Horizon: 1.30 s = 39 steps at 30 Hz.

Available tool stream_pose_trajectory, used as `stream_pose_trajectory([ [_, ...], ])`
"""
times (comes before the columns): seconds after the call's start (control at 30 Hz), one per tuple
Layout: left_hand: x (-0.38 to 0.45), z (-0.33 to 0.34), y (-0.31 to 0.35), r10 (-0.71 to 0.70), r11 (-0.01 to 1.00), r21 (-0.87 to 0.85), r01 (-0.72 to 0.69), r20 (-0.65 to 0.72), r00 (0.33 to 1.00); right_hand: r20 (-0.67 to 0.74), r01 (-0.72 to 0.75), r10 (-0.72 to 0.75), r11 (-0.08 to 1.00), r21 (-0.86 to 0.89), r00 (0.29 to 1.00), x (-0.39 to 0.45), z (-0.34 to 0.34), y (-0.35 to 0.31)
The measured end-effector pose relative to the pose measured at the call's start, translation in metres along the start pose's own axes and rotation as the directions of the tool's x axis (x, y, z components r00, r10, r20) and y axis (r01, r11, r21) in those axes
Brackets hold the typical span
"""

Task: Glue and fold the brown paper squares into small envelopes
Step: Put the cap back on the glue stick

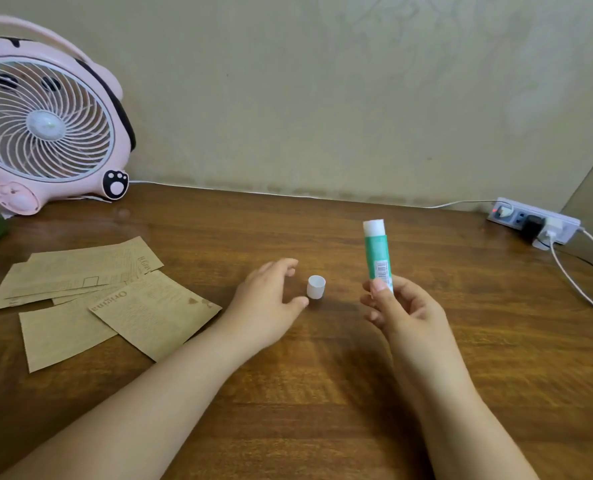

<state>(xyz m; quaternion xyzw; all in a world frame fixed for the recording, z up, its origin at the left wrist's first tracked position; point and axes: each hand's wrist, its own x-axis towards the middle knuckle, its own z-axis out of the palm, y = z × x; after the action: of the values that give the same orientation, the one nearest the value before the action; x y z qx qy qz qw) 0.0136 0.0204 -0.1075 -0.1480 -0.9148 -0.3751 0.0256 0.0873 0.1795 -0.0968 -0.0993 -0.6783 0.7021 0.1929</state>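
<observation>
My right hand point(400, 308) holds the glue stick point(377, 255) upright, fingers and thumb curled round its lower end. The tube is teal green with a white barcode label low on the body, and its white top end is bare, the cap off. That white cap point(315, 287) stands on the wooden table point(323, 393), just to the left of the glue stick. My left hand point(271, 292) lies beside the cap on its far side from the stick, fingers loosely spread and holding nothing; the thumb tip is almost at the cap, though I cannot tell whether it touches.

The brown paper squares point(90, 296) lie well to the left of the cap, in a loose overlapping heap, flat on the wood. They are tan with faint printed text; one reads "Origina" along an edge. The nearest corner of the heap points toward my left wrist.

From the cap toward me the tabletop is bare wood between my forearms. Beyond the cap the table runs to the wall, with a white cable point(288, 195) along that edge. Far right of the cap sits a power strip point(534, 221); far left beyond the papers stands a pink fan point(45, 116).
</observation>
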Motion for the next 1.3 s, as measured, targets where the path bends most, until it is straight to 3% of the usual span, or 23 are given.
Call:
stream_pose_trajectory([
  [0.1,0.018,0.022,0.002,-0.030,0.990,0.141,0.022,0.050,0.998,0.008,-0.019,0.019,1.000,-0.011,1.000,0.003,0.000,0.003],
  [0.23,0.028,0.031,0.009,0.021,0.982,0.188,-0.013,-0.043,0.999,0.053,-0.022,0.027,0.997,-0.078,0.998,0.004,0.001,0.007],
  [0.33,0.023,0.018,0.006,0.009,0.999,-0.042,-0.011,-0.056,0.998,0.083,-0.016,0.029,0.987,-0.161,0.996,0.004,-0.001,0.005],
  [0.4,0.016,0.002,0.004,0.026,0.981,-0.190,-0.038,-0.066,0.998,0.168,0.074,-0.031,0.965,-0.252,0.985,0.002,-0.001,0.001],
  [0.53,-0.002,-0.028,-0.005,0.098,0.939,-0.330,-0.102,-0.029,0.995,0.336,0.238,-0.112,0.902,-0.360,0.935,-0.008,0.003,-0.006],
  [0.73,-0.017,-0.042,-0.022,0.173,0.798,-0.585,-0.141,-0.002,0.985,0.409,0.293,-0.131,0.884,-0.364,0.903,-0.013,0.006,-0.007],
  [1.1,-0.026,-0.030,-0.011,0.164,0.856,-0.513,-0.070,0.141,0.976,0.535,0.415,-0.120,0.775,-0.476,0.836,-0.024,0.012,-0.007],
  [1.3,-0.029,-0.025,-0.008,0.063,0.907,-0.420,-0.008,0.119,0.991,0.527,0.462,-0.147,0.706,-0.537,0.837,-0.030,0.016,-0.007],
])
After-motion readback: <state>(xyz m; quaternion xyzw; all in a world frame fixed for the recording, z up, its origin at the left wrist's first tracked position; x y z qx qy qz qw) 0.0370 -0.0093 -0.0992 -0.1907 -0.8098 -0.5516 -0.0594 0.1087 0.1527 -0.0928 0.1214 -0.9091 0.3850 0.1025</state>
